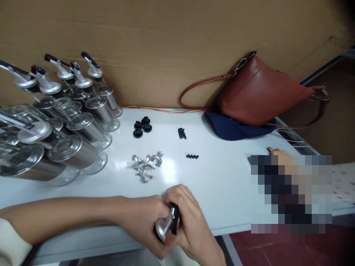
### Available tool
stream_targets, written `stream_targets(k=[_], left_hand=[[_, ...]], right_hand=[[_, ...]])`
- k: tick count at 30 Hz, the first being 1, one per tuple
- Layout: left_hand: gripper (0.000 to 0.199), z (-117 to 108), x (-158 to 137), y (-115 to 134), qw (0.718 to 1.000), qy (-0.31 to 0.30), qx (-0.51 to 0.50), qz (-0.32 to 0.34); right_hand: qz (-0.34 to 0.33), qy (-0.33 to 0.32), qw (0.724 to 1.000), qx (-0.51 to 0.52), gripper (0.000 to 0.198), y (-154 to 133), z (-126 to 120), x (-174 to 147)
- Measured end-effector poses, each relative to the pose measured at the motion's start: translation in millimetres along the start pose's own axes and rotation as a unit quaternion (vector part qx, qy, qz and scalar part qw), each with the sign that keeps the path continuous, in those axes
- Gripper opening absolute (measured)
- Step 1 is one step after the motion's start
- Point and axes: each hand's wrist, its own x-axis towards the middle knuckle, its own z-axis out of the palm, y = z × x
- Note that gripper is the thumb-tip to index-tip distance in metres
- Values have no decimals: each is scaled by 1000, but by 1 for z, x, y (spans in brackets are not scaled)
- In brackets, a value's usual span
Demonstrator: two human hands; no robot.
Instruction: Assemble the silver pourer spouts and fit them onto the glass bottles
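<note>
At the table's front edge, both hands are closed around a silver pourer spout (163,228) with a black lever. My left hand (144,220) wraps its base from the left. My right hand (191,221) grips the black lever side from the right. The spout's lower end is hidden by the fingers. Just beyond the hands lies a loose cluster of silver metal spout parts (146,166). Several black rubber stoppers (142,127) sit behind them. To the right are a few small black levers (182,133) and a short row of tiny black pieces (192,156).
Glass-and-steel bottles (80,151), several topped with pourers, crowd the table's left side. A brown leather bag (257,92) rests on a dark blue cap (230,127) at the back right. Another person (288,188), pixelated, is at the right edge. Cardboard (155,51) stands behind the table.
</note>
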Motion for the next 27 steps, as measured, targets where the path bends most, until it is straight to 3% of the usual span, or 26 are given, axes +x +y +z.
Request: stream_targets(k=[6, 17, 23, 27], left_hand=[[35, 2, 0, -5, 996, 13, 78, -41], [41, 4, -3, -4, 998, 38, 48, -25], [28, 4, -3, -9, 988, -13, 148, 37], [29, 0, -1, -3, 994, 26, 105, -16]], right_hand=[[-24, 34, 997, -58, 60, 1, 1, -2], [-20, 46, 985, -163, 64, 2, 2, -6], [11, 87, 992, -95, 49, 3, 3, -9], [67, 102, 991, -62, 41, 3, 3, -9]])
